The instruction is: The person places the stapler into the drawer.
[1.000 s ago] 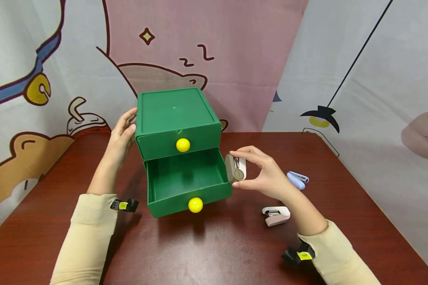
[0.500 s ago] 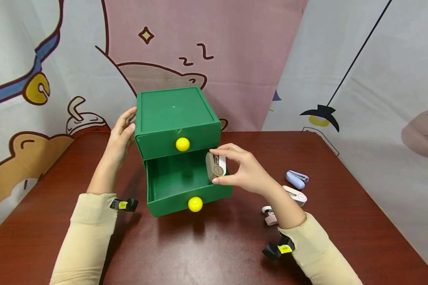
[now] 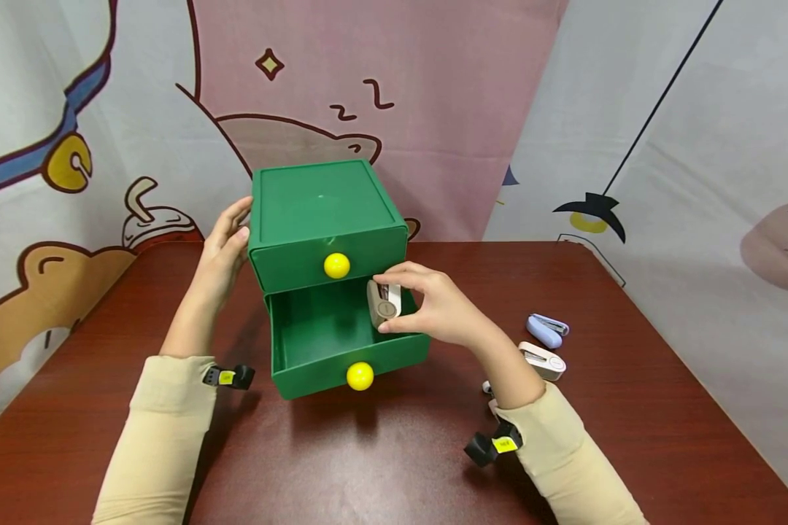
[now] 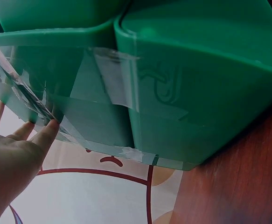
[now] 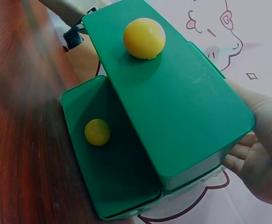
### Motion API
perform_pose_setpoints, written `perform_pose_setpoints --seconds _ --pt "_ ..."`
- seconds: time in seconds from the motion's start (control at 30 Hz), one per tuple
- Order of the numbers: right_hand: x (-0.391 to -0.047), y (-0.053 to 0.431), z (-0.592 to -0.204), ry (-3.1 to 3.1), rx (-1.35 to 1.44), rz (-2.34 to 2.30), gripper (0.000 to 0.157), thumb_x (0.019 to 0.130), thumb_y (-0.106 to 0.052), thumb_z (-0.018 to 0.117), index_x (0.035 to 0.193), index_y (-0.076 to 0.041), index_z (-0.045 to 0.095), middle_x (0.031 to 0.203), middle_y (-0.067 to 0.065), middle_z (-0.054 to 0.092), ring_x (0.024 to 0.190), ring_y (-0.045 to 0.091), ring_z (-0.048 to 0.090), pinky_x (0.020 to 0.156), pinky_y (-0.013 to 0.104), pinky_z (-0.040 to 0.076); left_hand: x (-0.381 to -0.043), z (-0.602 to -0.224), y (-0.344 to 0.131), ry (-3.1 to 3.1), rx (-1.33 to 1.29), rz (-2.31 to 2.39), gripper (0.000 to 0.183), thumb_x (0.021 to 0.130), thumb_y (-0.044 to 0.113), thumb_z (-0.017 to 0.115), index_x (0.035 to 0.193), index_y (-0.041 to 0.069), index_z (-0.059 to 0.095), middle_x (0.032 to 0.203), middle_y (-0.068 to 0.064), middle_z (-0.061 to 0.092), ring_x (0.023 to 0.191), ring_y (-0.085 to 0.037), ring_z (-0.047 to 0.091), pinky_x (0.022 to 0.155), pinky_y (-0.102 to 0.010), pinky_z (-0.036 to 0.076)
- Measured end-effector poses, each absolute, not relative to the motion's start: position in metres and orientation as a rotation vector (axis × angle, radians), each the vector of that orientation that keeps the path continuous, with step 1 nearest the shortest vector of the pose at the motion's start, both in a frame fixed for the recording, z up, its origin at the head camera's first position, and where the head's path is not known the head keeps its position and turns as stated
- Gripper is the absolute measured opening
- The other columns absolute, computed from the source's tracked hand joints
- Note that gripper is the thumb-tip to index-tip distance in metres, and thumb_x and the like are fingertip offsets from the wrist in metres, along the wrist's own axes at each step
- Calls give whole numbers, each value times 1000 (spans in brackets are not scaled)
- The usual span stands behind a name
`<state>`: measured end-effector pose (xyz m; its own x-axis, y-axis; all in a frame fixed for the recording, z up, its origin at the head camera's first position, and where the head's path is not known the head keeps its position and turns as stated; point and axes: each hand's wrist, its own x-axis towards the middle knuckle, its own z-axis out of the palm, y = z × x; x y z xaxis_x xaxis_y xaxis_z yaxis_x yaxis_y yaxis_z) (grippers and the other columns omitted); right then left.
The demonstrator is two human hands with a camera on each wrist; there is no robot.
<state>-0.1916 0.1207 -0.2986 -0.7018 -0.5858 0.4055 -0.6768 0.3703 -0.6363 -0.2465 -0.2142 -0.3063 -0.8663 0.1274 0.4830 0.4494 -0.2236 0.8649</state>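
A green two-drawer cabinet [image 3: 322,200] with yellow knobs stands on the table, its lower drawer [image 3: 315,321] pulled out. My left hand [image 3: 225,237] rests against the cabinet's left side; in the left wrist view its fingertips [image 4: 52,127] touch the taped green wall. Thumb and fingers of my right hand [image 3: 433,302] pinch a beige and white stapler [image 3: 382,302] held upright at the right end of the lower drawer, below the upper drawer. Whether the stapler touches the drawer floor, I cannot tell. The right wrist view shows the cabinet front [image 5: 191,102] but no stapler.
To the right lie a blue stapler [image 3: 546,330] and a white stapler [image 3: 543,361]. A pink and white stapler is mostly covered by my right forearm. The reddish-brown table [image 3: 381,452] meets a cartoon-print curtain [image 3: 446,109] at the back.
My right hand has carried the beige stapler leftward from beside the lower drawer to over and into its right end. My left hand and the cabinet have stayed still.
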Motion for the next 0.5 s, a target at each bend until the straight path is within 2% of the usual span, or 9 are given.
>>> perform_pose_setpoints --seconds 0.07,0.17,0.3,0.5 --pt "-192 120 -298 -2522 1171 1243 59 72 -22 86 125 -8 64 119 -1 58 97 13 52 65 31 43 -246 -306 -214 -1801 -697 -2196 56 96 24 53 147 9 35 152 -13 25 137 -26 24 96 -24 38" --pt "-192 120 -297 -2548 1194 1228 59 71 -21 86 124 -6 64 119 0 59 102 13 53 74 36 48 -246 -306 -214 -1793 -704 -2196 56 96 24 53 147 8 35 151 -13 25 136 -26 26 95 -24 38" --pt "-193 119 -294 -2610 1233 1156 58 71 -22 86 123 -5 65 121 2 58 110 15 52 89 42 47 -246 -306 -214 -1792 -711 -2193 55 97 23 52 147 7 34 151 -14 25 136 -26 26 94 -24 39" --pt "-193 118 -289 -2689 1285 975 55 75 -23 84 122 -2 64 121 3 58 110 16 53 90 37 46 -246 -306 -213 -1786 -708 -2196 56 97 22 51 147 6 33 151 -14 25 137 -26 26 95 -24 38"
